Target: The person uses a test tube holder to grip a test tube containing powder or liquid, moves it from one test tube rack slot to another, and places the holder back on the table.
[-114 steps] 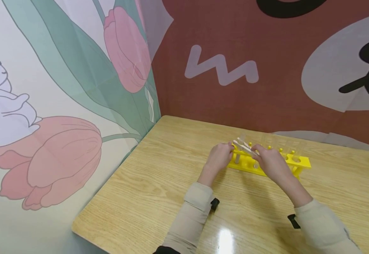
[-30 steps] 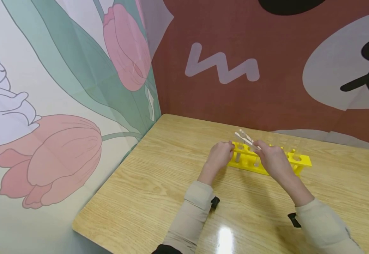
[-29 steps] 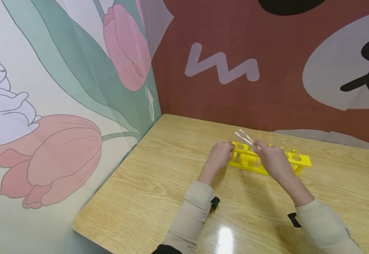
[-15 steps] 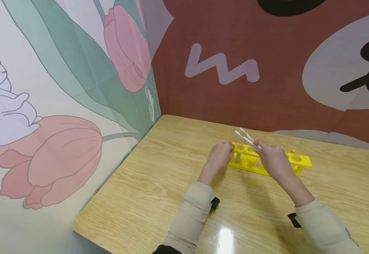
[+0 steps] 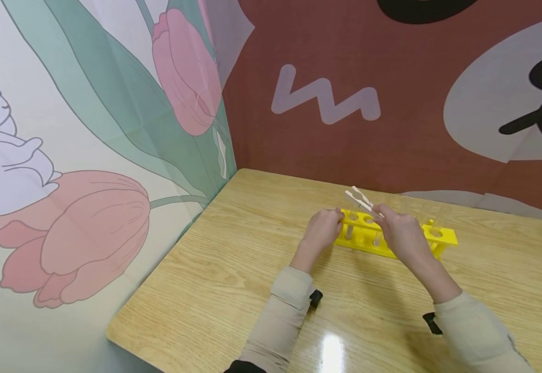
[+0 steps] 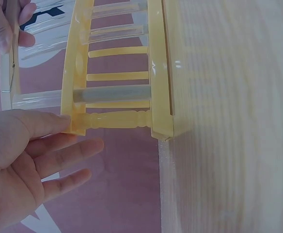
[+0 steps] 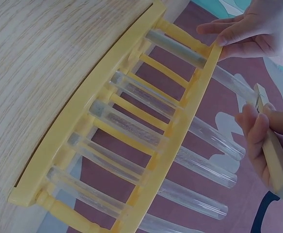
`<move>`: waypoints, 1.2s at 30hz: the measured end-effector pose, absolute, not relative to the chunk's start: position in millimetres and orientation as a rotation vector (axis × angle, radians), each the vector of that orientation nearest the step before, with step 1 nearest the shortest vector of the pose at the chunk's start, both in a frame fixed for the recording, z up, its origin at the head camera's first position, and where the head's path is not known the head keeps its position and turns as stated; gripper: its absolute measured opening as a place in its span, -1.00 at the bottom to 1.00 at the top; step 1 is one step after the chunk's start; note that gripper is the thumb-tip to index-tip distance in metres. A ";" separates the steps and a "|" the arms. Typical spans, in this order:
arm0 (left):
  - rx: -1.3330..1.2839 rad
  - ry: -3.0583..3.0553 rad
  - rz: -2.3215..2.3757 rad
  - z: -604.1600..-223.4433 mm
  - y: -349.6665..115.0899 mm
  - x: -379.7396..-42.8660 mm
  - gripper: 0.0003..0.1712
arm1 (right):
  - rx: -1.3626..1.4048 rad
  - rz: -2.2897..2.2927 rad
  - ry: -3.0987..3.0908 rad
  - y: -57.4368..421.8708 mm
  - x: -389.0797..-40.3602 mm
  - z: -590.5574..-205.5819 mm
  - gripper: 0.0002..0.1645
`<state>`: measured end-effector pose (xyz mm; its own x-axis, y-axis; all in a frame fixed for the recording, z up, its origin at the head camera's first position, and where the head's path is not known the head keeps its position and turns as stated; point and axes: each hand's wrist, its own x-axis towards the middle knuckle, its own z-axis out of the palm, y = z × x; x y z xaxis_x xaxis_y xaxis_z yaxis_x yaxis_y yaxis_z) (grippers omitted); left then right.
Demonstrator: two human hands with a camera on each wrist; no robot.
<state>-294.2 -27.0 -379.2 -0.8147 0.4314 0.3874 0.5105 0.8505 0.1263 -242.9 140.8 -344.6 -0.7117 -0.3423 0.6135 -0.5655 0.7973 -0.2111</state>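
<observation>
My left hand [image 5: 323, 228] pinches the left end of the yellow test tube rack [image 6: 162, 73] between thumb and forefinger, the other fingers held loose below. In my right hand [image 5: 399, 230] is a wooden test tube clamp [image 5: 360, 200], gripped by its handles, its two arms spread apart at the tip. The clamp's tip is right at the mouth of the leftmost test tube [image 7: 178, 48], whose lower part looks greyish. Further along the rack stand several clear test tubes [image 7: 110, 158], their tops sticking out above the upper plate.
The rack stands on a wood-grain table [image 5: 233, 259] near its back edge. A brown curtain with a bear print [image 5: 345, 62] hangs behind, and a tulip-patterned one [image 5: 103, 223] is on the left.
Since the oldest frame, my right hand has lifted the clamp's tip higher over the rack. During the last second its arms have spread wider. My left hand keeps its hold on the rack.
</observation>
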 end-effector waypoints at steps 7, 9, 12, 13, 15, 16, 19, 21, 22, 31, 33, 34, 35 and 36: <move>-0.705 -2.677 -0.301 -379.4 -26.9 -294.4 -0.75 | 0.672 0.542 -2.402 140.7 -243.2 -345.0 -0.71; -0.709 -2.677 -0.300 -379.6 -26.7 -294.3 -0.75 | 0.673 0.545 -2.396 141.0 -243.1 -345.2 -0.71; -0.712 -2.679 -0.302 -379.9 -26.1 -294.4 -0.76 | 0.677 0.549 -2.386 141.2 -243.0 -345.5 -0.70; -0.711 -2.680 -0.300 -380.0 -26.0 -294.3 -0.77 | 0.678 0.551 -2.384 141.3 -242.9 -345.6 -0.70; -0.711 -2.684 -0.301 -379.7 -25.7 -294.3 -0.77 | 0.679 0.554 -2.379 141.5 -242.9 -345.7 -0.70; -0.711 -2.687 -0.301 -379.5 -25.6 -294.2 -0.77 | 0.680 0.557 -2.376 141.5 -242.9 -345.7 -0.71; -0.708 -2.691 -0.299 -379.0 -25.5 -294.2 -0.78 | 0.678 0.562 -2.369 141.7 -243.1 -345.3 -0.70; -0.704 -2.691 -0.304 -378.6 -25.9 -294.0 -0.78 | 0.680 0.564 -2.363 141.8 -243.3 -345.0 -0.70; -0.702 -2.691 -0.305 -378.7 -26.1 -294.1 -0.77 | 0.682 0.565 -2.359 141.8 -243.4 -344.8 -0.70; -0.694 -2.711 -0.332 -378.3 -26.7 -293.9 -0.78 | 0.692 0.563 -2.340 142.5 -243.4 -343.7 -0.71; -0.697 -2.711 -0.331 -378.4 -26.4 -294.1 -0.78 | 0.691 0.565 -2.339 143.0 -243.2 -343.6 -0.70; -0.698 -2.709 -0.329 -378.6 -26.2 -294.2 -0.77 | 0.690 0.565 -2.337 143.2 -243.1 -343.7 -0.70; -0.699 -2.707 -0.328 -378.7 -26.1 -294.3 -0.77 | 0.690 0.567 -2.336 143.5 -242.9 -343.8 -0.70; -0.701 -2.704 -0.326 -378.8 -26.0 -294.4 -0.77 | 0.688 0.568 -2.337 143.7 -242.8 -343.8 -0.70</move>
